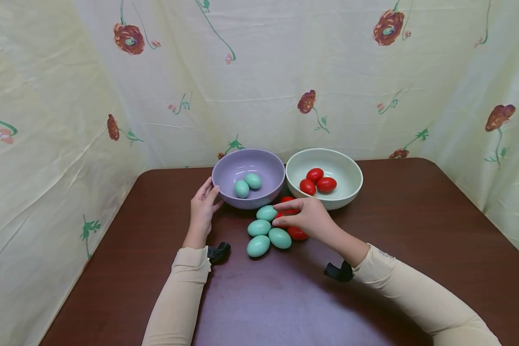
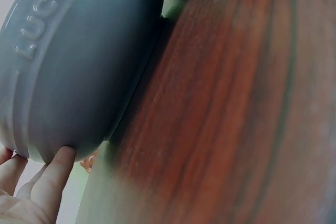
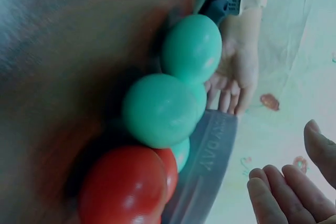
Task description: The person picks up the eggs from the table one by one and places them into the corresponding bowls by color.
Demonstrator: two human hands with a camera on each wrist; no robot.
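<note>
My left hand (image 1: 203,210) rests at the left side of a purple bowl (image 1: 224,193); in the left wrist view its fingertips touch the bowl's outer wall (image 2: 94,72). Two turquoise eggs (image 1: 242,189) lie in that bowl. Above a cluster of eggs my right hand (image 1: 309,217) hovers, thumb and fingers apart and nothing between them, as the right wrist view also shows. Several turquoise eggs (image 1: 259,228) lie on the table in front of the purple bowl. Next to them are red eggs (image 1: 297,233), partly hidden by the right hand.
A pale green-white bowl (image 1: 348,180) holding three red eggs (image 1: 326,184) stands just right of the purple one. Both bowls are near the back edge of the dark brown table (image 1: 406,216). A flowered cloth (image 1: 250,86) hangs behind and at the sides.
</note>
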